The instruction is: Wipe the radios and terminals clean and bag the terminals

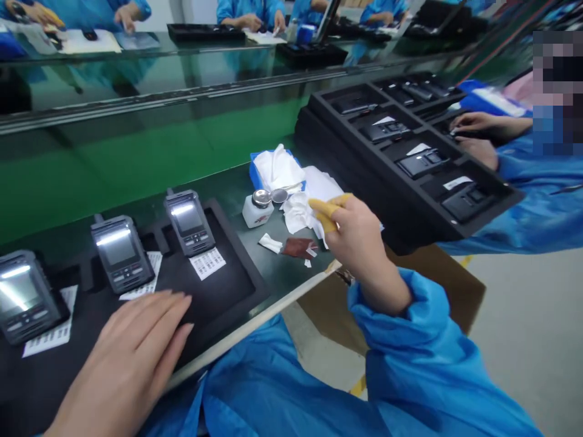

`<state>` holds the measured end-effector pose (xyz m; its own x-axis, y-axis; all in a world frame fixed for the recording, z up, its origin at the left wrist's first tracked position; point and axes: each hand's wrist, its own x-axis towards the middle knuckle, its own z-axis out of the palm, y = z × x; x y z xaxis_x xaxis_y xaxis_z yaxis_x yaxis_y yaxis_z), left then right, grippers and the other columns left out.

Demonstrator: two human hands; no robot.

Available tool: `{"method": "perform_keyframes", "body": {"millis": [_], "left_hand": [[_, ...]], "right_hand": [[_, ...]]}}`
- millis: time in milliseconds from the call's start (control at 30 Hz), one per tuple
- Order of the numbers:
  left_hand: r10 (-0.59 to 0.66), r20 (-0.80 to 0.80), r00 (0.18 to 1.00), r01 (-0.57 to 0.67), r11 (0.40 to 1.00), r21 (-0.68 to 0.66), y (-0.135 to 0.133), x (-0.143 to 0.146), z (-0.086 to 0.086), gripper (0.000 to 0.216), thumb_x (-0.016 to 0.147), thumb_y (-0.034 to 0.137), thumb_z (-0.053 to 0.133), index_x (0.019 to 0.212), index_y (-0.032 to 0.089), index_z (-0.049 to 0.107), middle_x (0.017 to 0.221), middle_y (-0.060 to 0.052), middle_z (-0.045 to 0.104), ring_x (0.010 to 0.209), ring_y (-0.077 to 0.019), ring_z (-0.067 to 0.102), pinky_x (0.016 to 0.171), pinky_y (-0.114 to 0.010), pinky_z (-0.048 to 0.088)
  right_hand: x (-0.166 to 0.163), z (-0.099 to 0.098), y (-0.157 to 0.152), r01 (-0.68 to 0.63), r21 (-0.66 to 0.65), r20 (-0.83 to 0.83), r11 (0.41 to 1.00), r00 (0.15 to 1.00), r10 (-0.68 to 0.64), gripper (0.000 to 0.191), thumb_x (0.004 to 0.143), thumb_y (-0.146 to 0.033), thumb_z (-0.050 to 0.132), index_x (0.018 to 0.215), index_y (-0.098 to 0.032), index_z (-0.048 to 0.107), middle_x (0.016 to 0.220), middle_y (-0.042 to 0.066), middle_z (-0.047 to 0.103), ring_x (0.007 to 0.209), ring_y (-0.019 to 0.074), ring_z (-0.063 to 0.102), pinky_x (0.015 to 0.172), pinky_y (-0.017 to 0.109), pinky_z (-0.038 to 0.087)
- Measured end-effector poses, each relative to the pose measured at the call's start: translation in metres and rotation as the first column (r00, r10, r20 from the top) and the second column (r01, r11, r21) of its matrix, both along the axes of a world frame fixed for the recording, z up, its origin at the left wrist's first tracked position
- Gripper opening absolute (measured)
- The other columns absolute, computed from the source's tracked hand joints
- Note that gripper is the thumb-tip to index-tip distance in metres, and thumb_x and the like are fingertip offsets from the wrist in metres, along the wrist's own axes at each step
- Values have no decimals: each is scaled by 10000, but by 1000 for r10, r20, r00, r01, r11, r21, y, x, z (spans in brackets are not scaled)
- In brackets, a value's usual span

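Note:
My left hand (132, 349) lies flat over the black foam tray (228, 297), fingers stretched out and holding nothing. Just beyond it rests a handheld radio (122, 252) with a screen and stubby antenna, on a white label sheet (155, 267). Two similar radios lie in the same tray, a right-hand radio (187, 221) and a left-hand radio (27, 297). Yellow finger covers are on my right hand (353, 233), whose fingers are bent together beside a crumpled white wipe (297, 212). Whatever is between those fingertips, if anything, is hidden.
A white bottle (257, 209) with its metal lid open stands by a blue box of wipes (279, 170). A brown scrap (298, 247) lies near the table edge. Stacked black trays (359, 176) hold more radios at right, beside a co-worker's hands (483, 136). Other people work across the bench.

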<state>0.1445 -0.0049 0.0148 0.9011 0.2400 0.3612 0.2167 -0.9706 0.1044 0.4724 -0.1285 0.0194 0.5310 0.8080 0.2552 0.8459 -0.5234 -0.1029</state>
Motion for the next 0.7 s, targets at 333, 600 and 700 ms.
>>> {"method": "perform_keyframes", "body": {"millis": [333,600,700], "left_hand": [[13,-122,992,7,986,166,3,45,-21,657,933,569,310,1233,39,556,1305,-173,594,1239,-303,536,1045,-493,407],[24,-155,988,-5,993,121,7,49,-29,733,904,625,315,1248,25,557,1352,-209,542,1273,-321,502,1071,-487,376],[33,-151,988,-18,995,99,6,49,-30,715,920,611,281,1245,40,565,1349,-203,547,1275,-310,502,1069,-467,377]], "right_hand": [[-9,0,76,-439,80,258,895,876,407,278,838,-102,444,779,-186,703,770,81,611,731,195,436,631,342,199],[-69,2,148,-758,114,369,642,633,681,316,928,-142,390,968,-201,698,890,56,638,851,194,447,731,351,233],[-78,-8,164,-791,41,344,610,585,735,268,932,-162,427,893,-183,692,877,58,630,860,191,430,737,356,213]]}}
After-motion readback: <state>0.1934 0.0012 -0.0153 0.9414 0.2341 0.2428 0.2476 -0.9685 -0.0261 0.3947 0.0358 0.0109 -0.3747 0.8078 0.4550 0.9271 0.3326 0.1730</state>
